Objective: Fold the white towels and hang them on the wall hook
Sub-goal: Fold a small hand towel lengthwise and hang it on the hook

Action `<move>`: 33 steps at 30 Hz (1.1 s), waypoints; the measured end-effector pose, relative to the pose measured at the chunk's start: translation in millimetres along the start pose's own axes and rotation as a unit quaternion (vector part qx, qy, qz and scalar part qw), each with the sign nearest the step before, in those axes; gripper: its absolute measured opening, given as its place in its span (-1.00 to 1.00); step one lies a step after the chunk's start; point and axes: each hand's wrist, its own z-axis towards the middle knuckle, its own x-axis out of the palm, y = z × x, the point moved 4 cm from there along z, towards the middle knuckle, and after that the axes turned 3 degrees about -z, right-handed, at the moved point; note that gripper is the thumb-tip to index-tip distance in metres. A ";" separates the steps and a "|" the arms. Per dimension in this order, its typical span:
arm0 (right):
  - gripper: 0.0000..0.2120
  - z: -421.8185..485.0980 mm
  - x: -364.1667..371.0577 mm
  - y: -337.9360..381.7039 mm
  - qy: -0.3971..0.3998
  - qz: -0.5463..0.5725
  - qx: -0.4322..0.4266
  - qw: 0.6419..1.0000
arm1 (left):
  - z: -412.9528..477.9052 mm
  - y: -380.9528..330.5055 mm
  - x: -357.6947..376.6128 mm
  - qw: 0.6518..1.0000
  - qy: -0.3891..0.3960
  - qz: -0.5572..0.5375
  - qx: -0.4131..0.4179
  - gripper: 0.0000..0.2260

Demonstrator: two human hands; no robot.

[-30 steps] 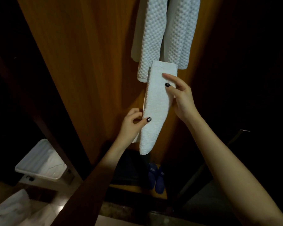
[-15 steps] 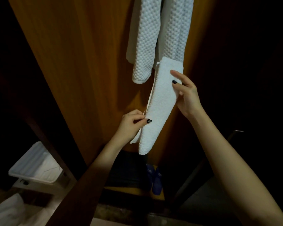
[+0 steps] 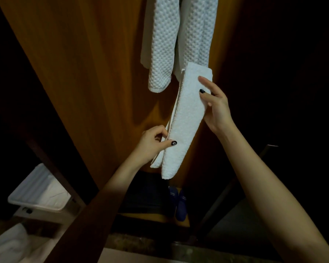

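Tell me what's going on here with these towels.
A person holds a folded white terry towel up in front of an orange-brown wooden panel. The left hand pinches its lower left edge; the right hand pinches it near the top, thumb on the front. Just above it hang white waffle-weave towels. The hook is out of view, and the held towel is not yet hung.

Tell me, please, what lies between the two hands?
The folded white towel, held by both the left hand and right hand, in the head view.
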 end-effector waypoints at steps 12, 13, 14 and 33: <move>-0.63 2.6 -10.2 -2.4 -0.066 0.046 0.011 0.997 | -0.1 29.5 9.4 0.999 -0.022 0.012 -0.037 -0.77; -0.63 2.6 -11.5 -4.0 -0.077 0.046 0.013 0.996 | -0.3 33.1 9.1 0.999 -0.023 -0.002 -0.046 -0.77; -0.63 2.2 -12.5 -5.9 -0.085 0.045 0.015 0.995 | -0.3 36.2 8.5 0.998 -0.022 -0.006 -0.052 -0.76; -0.64 12.9 -27.4 -18.9 -0.124 0.087 0.020 0.988 | -13.0 41.0 -4.2 0.991 -0.013 -0.093 -0.091 -0.83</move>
